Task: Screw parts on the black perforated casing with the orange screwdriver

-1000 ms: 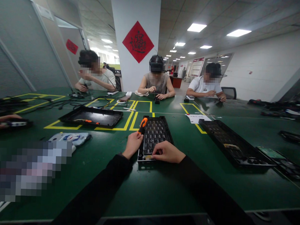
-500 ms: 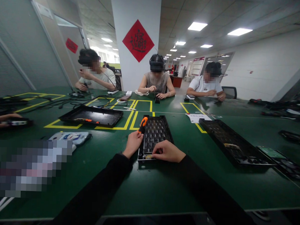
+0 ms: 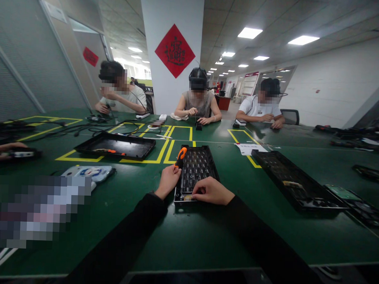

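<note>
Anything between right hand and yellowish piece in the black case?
Nothing visible: the right hand has its fingertips at the yellowish piece. The left hand, holding the orange-and-black tool, is by the left edge of the black case.

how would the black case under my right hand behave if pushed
The black case looks stiff, given its straight raised walls. It would probably slide, since the green tabletop looks glossy. Tipping seems unlikely, as it lies flat and low.

Casing [image 3: 197,169] lay mid-bench [image 3: 186,241], between left tray [image 3: 131,147], farther back, and right tray [image 3: 275,165]. Sheet [image 3: 250,150] sat at right tray's far end; circuit board [image 3: 343,191] right of that tray. Tool [image 3: 180,156] in left hand [image 3: 168,181] at casing's left edge; right hand [image 3: 213,191] over near end.
</note>
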### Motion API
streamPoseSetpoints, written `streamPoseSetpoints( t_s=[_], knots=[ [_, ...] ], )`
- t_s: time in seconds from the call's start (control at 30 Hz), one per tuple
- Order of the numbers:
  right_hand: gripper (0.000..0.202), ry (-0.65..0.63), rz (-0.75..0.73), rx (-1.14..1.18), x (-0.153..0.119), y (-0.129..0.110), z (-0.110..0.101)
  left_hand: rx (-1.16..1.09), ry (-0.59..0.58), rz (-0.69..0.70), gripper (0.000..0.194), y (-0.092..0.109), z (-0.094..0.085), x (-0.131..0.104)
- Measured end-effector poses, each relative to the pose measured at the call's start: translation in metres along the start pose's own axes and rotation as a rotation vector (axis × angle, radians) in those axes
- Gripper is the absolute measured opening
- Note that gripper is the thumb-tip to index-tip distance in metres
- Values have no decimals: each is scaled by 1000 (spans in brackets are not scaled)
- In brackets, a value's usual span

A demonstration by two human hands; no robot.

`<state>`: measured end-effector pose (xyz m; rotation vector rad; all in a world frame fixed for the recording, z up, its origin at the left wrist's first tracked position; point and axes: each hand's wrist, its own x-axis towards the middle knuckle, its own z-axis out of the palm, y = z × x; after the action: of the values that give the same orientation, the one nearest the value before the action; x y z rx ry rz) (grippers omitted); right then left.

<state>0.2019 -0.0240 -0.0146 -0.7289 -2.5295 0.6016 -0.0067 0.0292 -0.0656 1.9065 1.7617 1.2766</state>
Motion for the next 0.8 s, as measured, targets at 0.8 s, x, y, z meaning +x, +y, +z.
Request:
streamPoseSetpoints(
  t_s=[0.8],
  knots=[
    [17, -11, 10, -8, 0, -1, -1, -3, -20, -27, 31, 1, -1, 0]
  ],
)
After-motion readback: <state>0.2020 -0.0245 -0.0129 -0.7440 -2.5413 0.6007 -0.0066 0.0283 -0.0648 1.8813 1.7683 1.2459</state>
